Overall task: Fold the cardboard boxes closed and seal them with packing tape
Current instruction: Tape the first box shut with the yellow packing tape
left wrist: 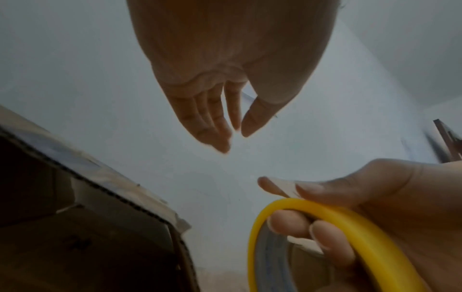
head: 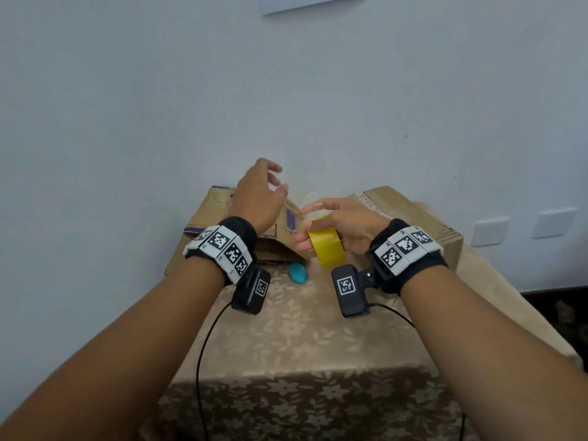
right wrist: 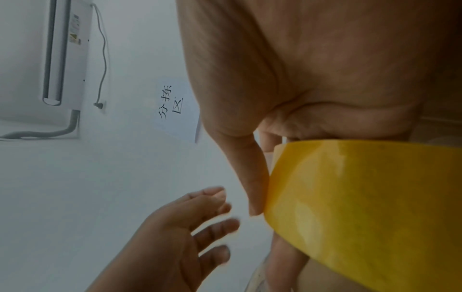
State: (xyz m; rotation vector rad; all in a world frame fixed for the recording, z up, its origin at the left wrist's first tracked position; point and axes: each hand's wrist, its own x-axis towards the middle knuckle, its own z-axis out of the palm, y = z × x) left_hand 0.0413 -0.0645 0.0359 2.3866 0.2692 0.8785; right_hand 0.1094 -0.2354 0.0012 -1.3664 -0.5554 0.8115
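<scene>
My right hand (head: 337, 222) grips a roll of yellow packing tape (head: 327, 246), fingers through its core and thumb on the outer face; the roll also shows in the left wrist view (left wrist: 325, 233) and the right wrist view (right wrist: 362, 207). My left hand (head: 261, 192) hovers open above a flattened-looking cardboard box (head: 210, 214) at the back left, its fingers (left wrist: 215, 122) loosely straight and holding nothing. A second cardboard box (head: 413, 218) stands at the back right behind my right wrist. A short clear tape end (left wrist: 285, 185) sticks up by my right thumb.
A small teal object (head: 298, 273) lies on the flower-patterned tablecloth (head: 302, 338) in front of the left box. A pale wall (head: 286, 90) rises right behind the boxes. Black camera cables (head: 203, 351) hang from both wrists over the table's front.
</scene>
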